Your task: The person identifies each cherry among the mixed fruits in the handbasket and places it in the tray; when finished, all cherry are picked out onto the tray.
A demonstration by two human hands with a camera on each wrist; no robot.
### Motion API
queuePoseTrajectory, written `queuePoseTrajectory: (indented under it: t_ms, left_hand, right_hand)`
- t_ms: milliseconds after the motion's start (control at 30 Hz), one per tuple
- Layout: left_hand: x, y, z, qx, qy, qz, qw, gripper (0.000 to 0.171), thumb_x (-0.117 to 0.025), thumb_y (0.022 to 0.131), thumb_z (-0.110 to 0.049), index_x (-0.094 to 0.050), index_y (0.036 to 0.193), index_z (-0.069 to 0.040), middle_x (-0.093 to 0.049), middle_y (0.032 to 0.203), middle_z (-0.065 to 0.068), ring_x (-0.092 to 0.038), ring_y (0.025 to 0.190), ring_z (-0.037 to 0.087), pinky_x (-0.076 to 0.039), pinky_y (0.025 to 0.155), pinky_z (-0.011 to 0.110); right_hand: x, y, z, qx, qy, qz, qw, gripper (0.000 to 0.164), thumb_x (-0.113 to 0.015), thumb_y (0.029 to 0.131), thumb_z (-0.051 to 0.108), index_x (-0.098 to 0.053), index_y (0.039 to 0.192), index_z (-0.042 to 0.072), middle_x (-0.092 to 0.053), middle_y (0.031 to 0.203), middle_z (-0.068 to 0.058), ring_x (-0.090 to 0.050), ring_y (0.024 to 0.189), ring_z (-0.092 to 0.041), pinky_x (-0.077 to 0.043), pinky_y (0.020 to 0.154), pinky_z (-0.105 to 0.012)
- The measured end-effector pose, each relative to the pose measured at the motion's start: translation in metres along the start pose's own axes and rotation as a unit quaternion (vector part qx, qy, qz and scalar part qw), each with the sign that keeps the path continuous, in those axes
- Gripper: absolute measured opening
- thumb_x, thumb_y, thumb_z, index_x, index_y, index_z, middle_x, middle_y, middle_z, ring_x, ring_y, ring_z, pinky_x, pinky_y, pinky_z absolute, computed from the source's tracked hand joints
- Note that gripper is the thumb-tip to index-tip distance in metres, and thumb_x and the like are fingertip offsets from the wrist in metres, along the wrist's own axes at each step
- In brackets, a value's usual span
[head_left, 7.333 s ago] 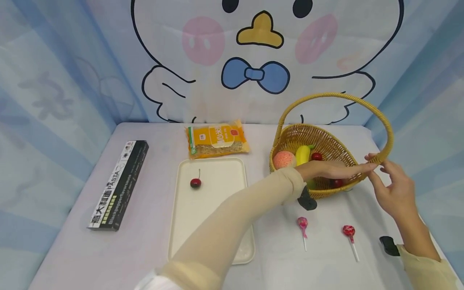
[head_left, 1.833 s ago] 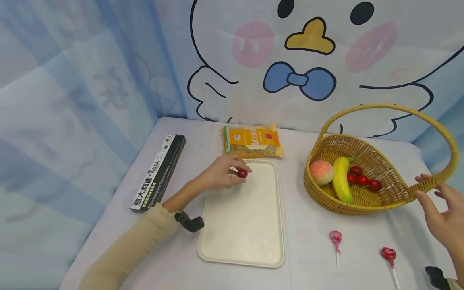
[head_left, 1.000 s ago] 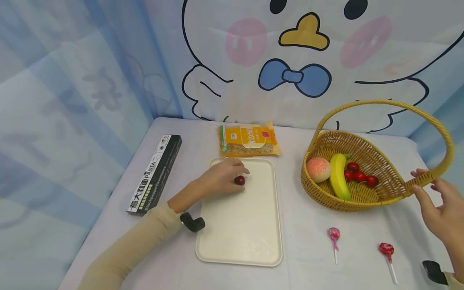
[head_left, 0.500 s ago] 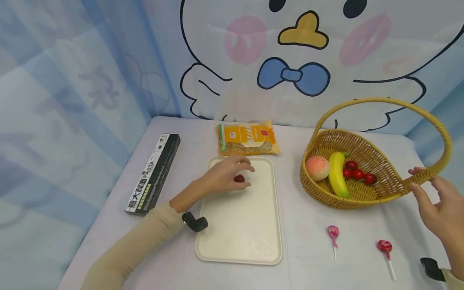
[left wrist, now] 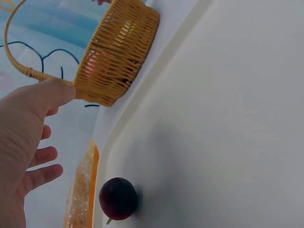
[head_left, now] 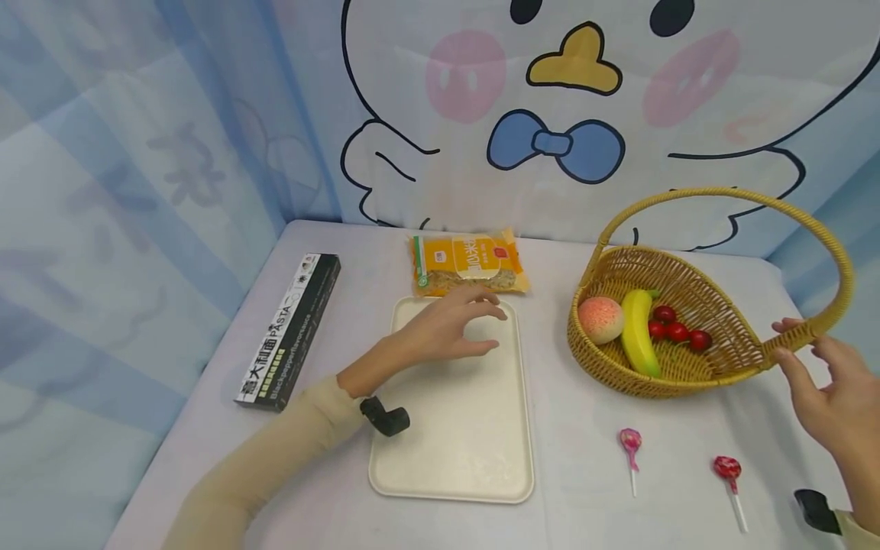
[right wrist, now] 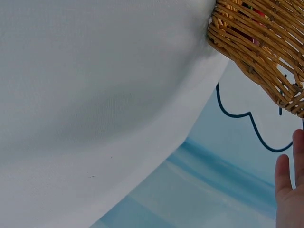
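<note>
My left hand [head_left: 447, 328] is over the upper half of the cream tray [head_left: 454, 458], fingers spread and nothing between them. In the left wrist view a dark red cherry [left wrist: 118, 198] lies on the tray near its rim, apart from the fingers; in the head view the hand hides it. My right hand [head_left: 828, 389] pinches the base of the handle of a wicker basket [head_left: 646, 386] between thumb and fingers. Inside the basket are a peach [head_left: 601, 320], a banana [head_left: 639, 336] and several red cherries [head_left: 677, 331].
A yellow bag of grain [head_left: 470, 262] lies behind the tray. To the left is a black and white pasta box [head_left: 289, 332]. In front of the basket lie a pink lollipop [head_left: 630, 440] and a red lollipop [head_left: 727, 467]. A printed curtain stands behind the table.
My left hand has let go of the cherry, spread its fingers and moved slightly right and up. Earlier it was at the basket beside the right hand. The right hand stays at the handle.
</note>
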State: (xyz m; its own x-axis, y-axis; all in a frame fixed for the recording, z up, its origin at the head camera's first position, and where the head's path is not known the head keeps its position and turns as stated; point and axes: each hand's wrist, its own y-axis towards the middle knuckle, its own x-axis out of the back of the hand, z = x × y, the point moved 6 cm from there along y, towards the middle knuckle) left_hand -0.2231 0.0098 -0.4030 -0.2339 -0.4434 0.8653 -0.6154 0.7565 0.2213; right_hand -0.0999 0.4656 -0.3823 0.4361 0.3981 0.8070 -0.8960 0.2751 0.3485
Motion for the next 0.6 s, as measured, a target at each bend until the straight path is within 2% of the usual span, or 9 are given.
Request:
queuePoseTrajectory:
  t_ms: [67, 167, 267, 400, 433, 467, 600]
  left_hand:
    - [0.001, 0.004, -0.004, -0.001, -0.007, -0.006, 1.0000, 0.038, -0.079, 0.097, -0.036, -0.073, 0.130, -0.018, -0.063, 0.145, 0.006, -0.058, 0.136, 0.025, -0.052, 0.116, 0.040]
    - [0.002, 0.011, -0.009, -0.005, -0.029, -0.015, 0.9994, 0.038, -0.080, 0.097, -0.033, -0.073, 0.130, -0.018, -0.061, 0.147, 0.008, -0.059, 0.134, 0.025, -0.053, 0.115, 0.041]
    - [0.001, 0.019, -0.016, -0.014, -0.043, -0.022, 0.9987, 0.037, -0.080, 0.096, -0.032, -0.073, 0.130, -0.018, -0.061, 0.145, 0.006, -0.060, 0.131, 0.023, -0.053, 0.113, 0.038]
    - [-0.002, 0.031, -0.025, -0.030, -0.057, -0.035, 0.9973, 0.035, -0.081, 0.096, -0.031, -0.073, 0.128, -0.020, -0.060, 0.144, 0.005, -0.060, 0.127, 0.020, -0.055, 0.109, 0.031]
    - [-0.002, 0.034, -0.028, -0.032, -0.065, -0.038, 0.9966, 0.035, -0.081, 0.095, -0.030, -0.073, 0.128, -0.019, -0.059, 0.145, 0.005, -0.060, 0.125, 0.020, -0.056, 0.106, 0.030]
    - [-0.003, 0.037, -0.030, -0.035, -0.074, -0.042, 0.9958, 0.034, -0.081, 0.095, -0.030, -0.074, 0.127, -0.019, -0.058, 0.145, 0.006, -0.061, 0.124, 0.021, -0.057, 0.104, 0.029]
    - [-0.005, 0.050, -0.040, -0.042, -0.112, -0.047, 0.9917, 0.034, -0.082, 0.095, -0.026, -0.074, 0.127, -0.016, -0.055, 0.149, 0.008, -0.061, 0.124, 0.022, -0.058, 0.097, 0.021]
  right_hand:
    - [0.000, 0.000, 0.000, 0.002, 0.000, 0.000, 1.000, 0.040, -0.051, 0.113, 0.014, -0.053, 0.149, -0.002, -0.051, 0.154, -0.034, -0.034, 0.157, -0.050, -0.017, 0.137, -0.046]
    - [-0.001, 0.000, -0.002, -0.012, -0.006, 0.012, 1.000, 0.041, -0.050, 0.113, 0.017, -0.052, 0.151, -0.001, -0.048, 0.156, -0.034, -0.034, 0.155, -0.054, -0.023, 0.130, -0.070]
    - [-0.002, -0.001, -0.003, -0.024, -0.012, 0.020, 0.999, 0.042, -0.050, 0.113, 0.019, -0.052, 0.152, 0.002, -0.049, 0.155, -0.034, -0.036, 0.152, -0.055, -0.025, 0.126, -0.076]
    - [-0.001, -0.001, -0.002, -0.012, -0.014, 0.017, 1.000, 0.042, -0.051, 0.113, 0.018, -0.052, 0.152, 0.003, -0.052, 0.152, -0.033, -0.039, 0.146, -0.055, -0.025, 0.130, -0.069]
    - [0.000, -0.002, -0.002, -0.010, -0.019, 0.015, 1.000, 0.042, -0.052, 0.113, 0.018, -0.052, 0.152, 0.004, -0.053, 0.151, -0.032, -0.041, 0.145, -0.054, -0.027, 0.133, -0.058]
    - [0.000, -0.002, -0.002, -0.008, -0.021, 0.014, 1.000, 0.042, -0.052, 0.113, 0.019, -0.052, 0.153, 0.004, -0.054, 0.152, -0.032, -0.042, 0.144, -0.054, -0.028, 0.133, -0.054]
    - [0.000, -0.003, -0.001, -0.004, -0.022, 0.013, 1.000, 0.043, -0.053, 0.112, 0.018, -0.052, 0.153, 0.006, -0.054, 0.152, -0.031, -0.042, 0.143, -0.054, -0.028, 0.133, -0.051]
